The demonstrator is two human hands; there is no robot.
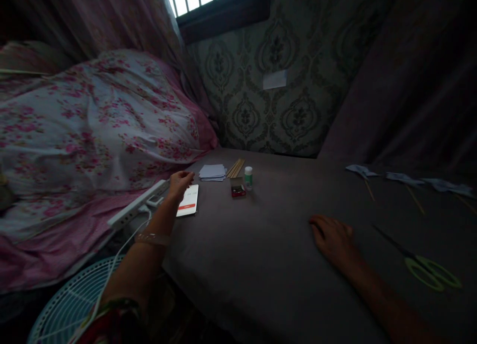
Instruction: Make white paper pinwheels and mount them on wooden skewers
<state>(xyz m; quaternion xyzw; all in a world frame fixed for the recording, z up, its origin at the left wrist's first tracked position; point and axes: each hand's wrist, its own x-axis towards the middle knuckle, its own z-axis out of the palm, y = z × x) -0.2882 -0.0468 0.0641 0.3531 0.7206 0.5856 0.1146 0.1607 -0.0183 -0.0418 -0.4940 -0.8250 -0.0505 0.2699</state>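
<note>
My left hand (181,181) hovers over the top edge of a phone (188,202) with a lit white screen and a red bar. Its fingers are loosely bent, a little apart, and I see nothing in them. My right hand (333,236) rests on the grey cloth, palm down, fingers relaxed and apart, holding nothing. To its right lie scissors with green handles (425,269), blades pointing toward the back left. Between the hands are a stack of white paper (212,172), thin wooden sticks (235,168), a white-capped glue bottle (248,178) and a small open red box (238,190).
Several sticks with folded paper tops (362,172) lie at the right back of the grey-covered table (261,254). A white power strip (137,203) with a cable runs along the left edge. Below it stands a blue plastic fan grille (74,299). Floral bedding (93,115) is heaped at left.
</note>
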